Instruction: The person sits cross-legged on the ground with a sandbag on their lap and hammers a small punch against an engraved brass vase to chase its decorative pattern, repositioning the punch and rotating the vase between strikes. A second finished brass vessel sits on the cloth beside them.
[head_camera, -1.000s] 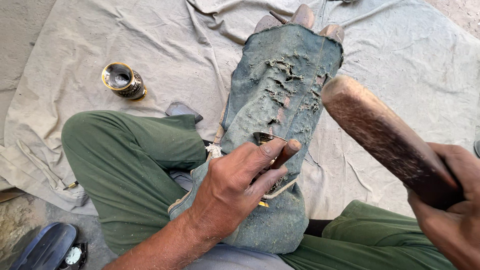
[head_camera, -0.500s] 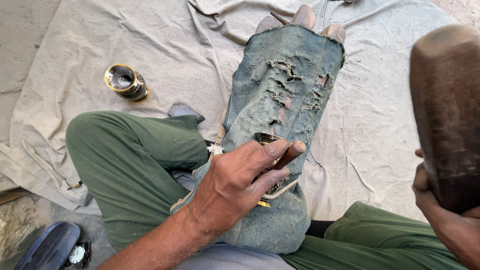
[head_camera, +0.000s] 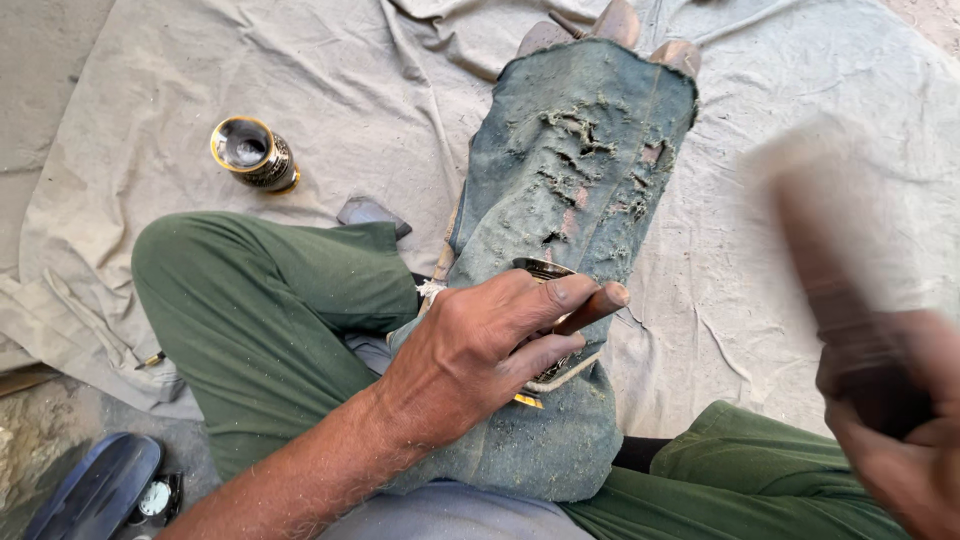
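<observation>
Head view, only one. Person sits on the ground on a pale cloth (head_camera: 200, 120), legs in green trousers (head_camera: 270, 320).

Left hand (head_camera: 480, 350): fingers curled, pinching a chisel (head_camera: 592, 308) between thumb and fingertips. Only the brown wooden handle end shows past the fingers. Long axis runs from upper right, handle end, down-left toward the hand; the tip is hidden under the hand.

Under the chisel: a small dark metal piece with a brass edge (head_camera: 545, 270), mostly covered by the hand, resting on a torn blue-green pad (head_camera: 580, 170) wrapped over a wooden block (head_camera: 615, 20). Pad's long axis runs away from the person, toward top of frame.

Right hand (head_camera: 900, 440): closed around the handle of a wooden mallet (head_camera: 820, 240), strongly blurred.

Progress, as a judgement: working of the piece is mid-course; how much is done cannot be read, the piece being covered.

A brass-rimmed cup (head_camera: 252, 152) lies on the cloth, well apart to the left.
</observation>
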